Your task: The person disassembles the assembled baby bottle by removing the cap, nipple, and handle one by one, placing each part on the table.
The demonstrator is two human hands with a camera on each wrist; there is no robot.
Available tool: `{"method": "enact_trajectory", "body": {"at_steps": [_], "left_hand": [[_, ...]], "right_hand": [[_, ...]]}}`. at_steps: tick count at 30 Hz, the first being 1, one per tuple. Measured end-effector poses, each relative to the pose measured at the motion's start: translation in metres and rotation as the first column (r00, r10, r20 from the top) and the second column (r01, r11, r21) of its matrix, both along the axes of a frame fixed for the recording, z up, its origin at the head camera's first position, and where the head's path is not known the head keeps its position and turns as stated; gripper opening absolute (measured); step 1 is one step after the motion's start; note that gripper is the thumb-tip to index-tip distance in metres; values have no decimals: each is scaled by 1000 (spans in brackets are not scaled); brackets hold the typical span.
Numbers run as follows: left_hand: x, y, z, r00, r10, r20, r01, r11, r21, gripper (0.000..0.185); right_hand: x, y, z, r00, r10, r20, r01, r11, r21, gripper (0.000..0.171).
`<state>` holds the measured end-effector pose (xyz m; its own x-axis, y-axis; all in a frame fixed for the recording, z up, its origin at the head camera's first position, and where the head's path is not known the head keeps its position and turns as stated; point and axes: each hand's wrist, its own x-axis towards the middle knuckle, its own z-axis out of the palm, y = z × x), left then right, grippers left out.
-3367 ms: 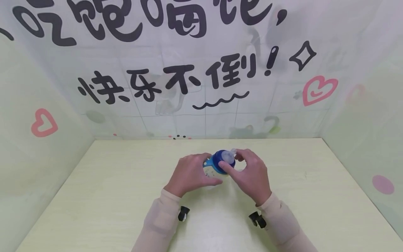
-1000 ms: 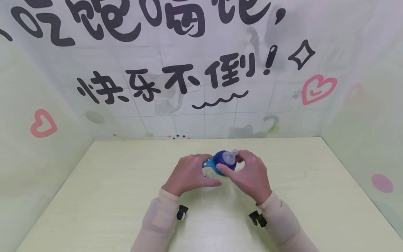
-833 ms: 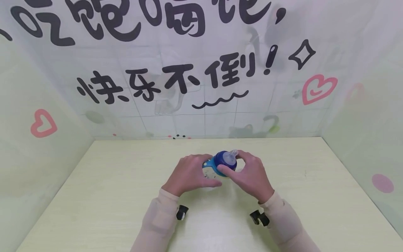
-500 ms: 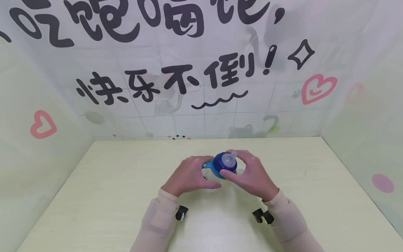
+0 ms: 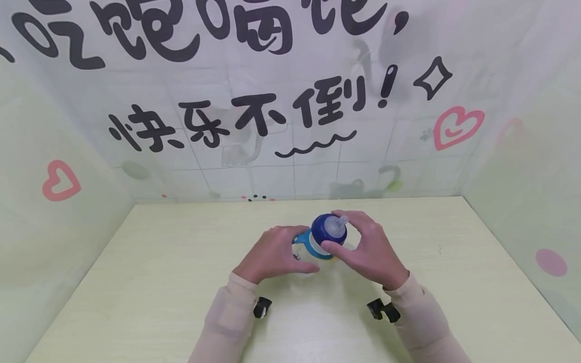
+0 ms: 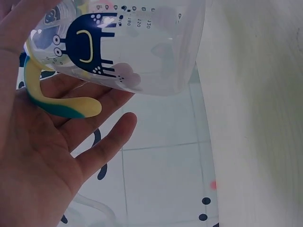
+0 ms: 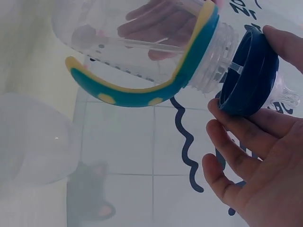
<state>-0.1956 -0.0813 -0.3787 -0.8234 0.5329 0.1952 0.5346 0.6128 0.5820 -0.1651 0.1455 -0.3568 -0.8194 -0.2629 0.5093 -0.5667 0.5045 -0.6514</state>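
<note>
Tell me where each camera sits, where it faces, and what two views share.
Head: on the head, facing forward and down at the table and back wall; left hand, right hand and sleeves show.
Left wrist: on that wrist, facing past the palm towards the bottle; the left hand shows.
Right wrist: on that wrist, facing the blue collar held off the bottle's neck; the right hand shows, the left through the bottle.
Shared: head and right wrist views show collar and both hands.
</note>
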Motion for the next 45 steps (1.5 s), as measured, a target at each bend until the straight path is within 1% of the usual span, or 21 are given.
{"method": "enact_trajectory", "body": {"at_steps": [4,8,15,22,25,29,32,35,38,40,42,45], "left_hand": [[0,2,0,1000,-14,5,14,1000,-7,58],[1,4,1,1000,-18,16,18,1000,-16,57],[2,6,0,999,-5,37,6,999,-46,56],[3,5,-1,999,7,33,-5,998,-62,59],[2,6,-1,999,7,32,-5,998,-66,60],[2,7,-2,1000,3,30,-1,997,-75,61],[1,7,-3,999,2,33,1,997,-81,62],[1,7,-3,999,6,33,-3,997,-83,64],[0,4,-3,999,19,31,-16,996,-85,67],[-1,1,-2,999,39,35,-36,996,-81,69],[-1,-4,-1,997,61,37,-58,996,-64,68],[-2,-13,2,995,98,28,-97,995,-28,67]], "right_hand": [[1,1,2,999,-4,-38,3,999,-33,54],[2,3,4,996,-11,-84,5,998,-66,56],[5,4,9,986,-45,-162,27,993,-115,60],[10,4,15,962,-117,-246,71,979,-189,65],[11,5,19,954,-141,-263,83,972,-222,67],[14,7,22,947,-149,-284,73,963,-260,63],[14,9,25,936,-150,-319,55,955,-290,61],[15,12,28,925,-163,-344,46,945,-323,62],[18,16,31,919,-180,-349,54,938,-341,61],[19,20,33,919,-182,-350,55,937,-344,59],[20,23,34,922,-165,-351,43,942,-332,58],[19,29,35,932,-113,-344,12,960,-281,58]]}}
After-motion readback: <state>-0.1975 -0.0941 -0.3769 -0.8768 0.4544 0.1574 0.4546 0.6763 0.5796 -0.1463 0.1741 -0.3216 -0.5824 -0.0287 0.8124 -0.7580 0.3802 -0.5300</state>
